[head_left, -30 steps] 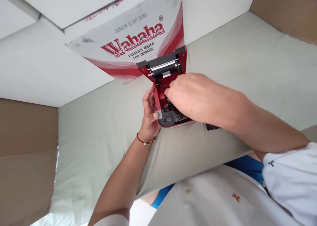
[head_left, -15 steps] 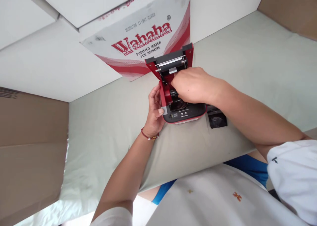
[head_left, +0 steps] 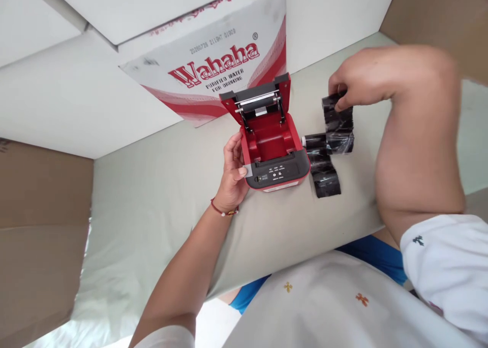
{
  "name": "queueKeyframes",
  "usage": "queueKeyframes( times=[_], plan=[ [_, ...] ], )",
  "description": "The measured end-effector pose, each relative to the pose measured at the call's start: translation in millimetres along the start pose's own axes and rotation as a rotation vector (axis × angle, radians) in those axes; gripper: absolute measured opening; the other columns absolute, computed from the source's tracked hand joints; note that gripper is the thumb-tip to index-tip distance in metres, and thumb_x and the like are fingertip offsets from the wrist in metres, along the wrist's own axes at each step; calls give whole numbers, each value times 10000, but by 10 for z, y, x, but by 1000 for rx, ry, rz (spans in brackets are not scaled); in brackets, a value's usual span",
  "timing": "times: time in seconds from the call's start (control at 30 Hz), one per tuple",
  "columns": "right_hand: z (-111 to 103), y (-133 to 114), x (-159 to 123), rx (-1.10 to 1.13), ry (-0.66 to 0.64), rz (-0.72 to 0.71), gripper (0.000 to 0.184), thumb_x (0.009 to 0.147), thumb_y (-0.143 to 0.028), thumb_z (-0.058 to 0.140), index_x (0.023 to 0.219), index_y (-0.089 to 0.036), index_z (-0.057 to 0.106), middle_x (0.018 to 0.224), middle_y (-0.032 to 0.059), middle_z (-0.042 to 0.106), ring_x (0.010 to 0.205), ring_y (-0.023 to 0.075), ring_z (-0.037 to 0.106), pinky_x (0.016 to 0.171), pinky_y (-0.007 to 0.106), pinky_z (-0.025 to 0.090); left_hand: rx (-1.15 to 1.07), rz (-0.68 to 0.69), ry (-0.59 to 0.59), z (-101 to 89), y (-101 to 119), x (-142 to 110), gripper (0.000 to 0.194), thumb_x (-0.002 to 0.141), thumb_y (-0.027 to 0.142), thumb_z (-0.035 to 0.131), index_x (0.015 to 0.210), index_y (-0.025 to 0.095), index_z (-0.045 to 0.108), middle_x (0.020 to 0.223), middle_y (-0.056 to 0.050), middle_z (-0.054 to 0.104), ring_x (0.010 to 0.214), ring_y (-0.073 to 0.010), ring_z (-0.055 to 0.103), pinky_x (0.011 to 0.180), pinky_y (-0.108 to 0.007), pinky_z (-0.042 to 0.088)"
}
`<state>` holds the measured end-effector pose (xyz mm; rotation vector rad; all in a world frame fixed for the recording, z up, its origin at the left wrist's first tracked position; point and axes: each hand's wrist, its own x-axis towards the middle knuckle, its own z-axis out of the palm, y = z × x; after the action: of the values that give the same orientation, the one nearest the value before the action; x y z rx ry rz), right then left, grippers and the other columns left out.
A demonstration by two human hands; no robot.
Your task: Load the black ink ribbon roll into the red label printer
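A small red and black label printer [head_left: 277,171] stands with its lid [head_left: 256,100] raised, and its red inner bay holds no roll. My left hand [head_left: 232,172] grips its left side, thumb on the front corner by a grey tab. Out to the right, my right hand [head_left: 358,84] pinches a strip of glossy black film [head_left: 338,129] that hangs down from its fingertips. Below it, close against the printer's right side, lies another roll of black film [head_left: 324,172] with a loose end. A pale core end shows beside the printer.
Behind the printer stands a white and red Wahaha water carton [head_left: 213,58] against white panels [head_left: 76,99]. Brown cardboard [head_left: 41,226] is at the left, with more cardboard [head_left: 430,28] at the far right. Pale green cloth [head_left: 152,200] covers the surface.
My right hand has lifted the black film out of the printer's bay and carried it right, over the other roll. My left hand still holds the printer.
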<state>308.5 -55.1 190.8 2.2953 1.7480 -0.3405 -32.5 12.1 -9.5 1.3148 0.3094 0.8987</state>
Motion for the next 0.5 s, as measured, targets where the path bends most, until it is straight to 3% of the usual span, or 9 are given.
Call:
queueKeyframes(
  times=[0.07,0.2,0.3,0.5],
  plan=[
    [37,-56,88,-61,-144,97,265,1041,-154,806,1287,-144,903,1162,125,863,1018,237,734,817,366,425,5,4,-1,5,13,6,857,875,684,962,1637,480,624,1835,-13,537,1734,-370,490,1428,-576,485],
    [92,-190,172,-34,-199,27,494,1019,-209,826,1512,-212,828,1450,135,818,1199,323,762,853,390,495,8,-3,3,7,33,10,847,874,673,958,1629,469,633,1826,-16,550,1731,-371,497,1432,-580,481],
    [175,-297,236,-24,-268,-45,392,972,-268,886,1363,-236,892,1352,108,851,1150,324,780,895,415,540,5,-17,1,0,41,-4,849,883,669,950,1639,473,619,1821,-18,553,1705,-371,527,1417,-586,499],
    [344,-662,363,-10,-466,-95,217,905,-231,933,1071,-93,904,1213,158,862,1237,372,799,1076,485,566,23,-32,39,12,59,-31,846,871,684,957,1625,476,636,1836,-2,536,1714,-360,512,1407,-559,514]
  ],
)
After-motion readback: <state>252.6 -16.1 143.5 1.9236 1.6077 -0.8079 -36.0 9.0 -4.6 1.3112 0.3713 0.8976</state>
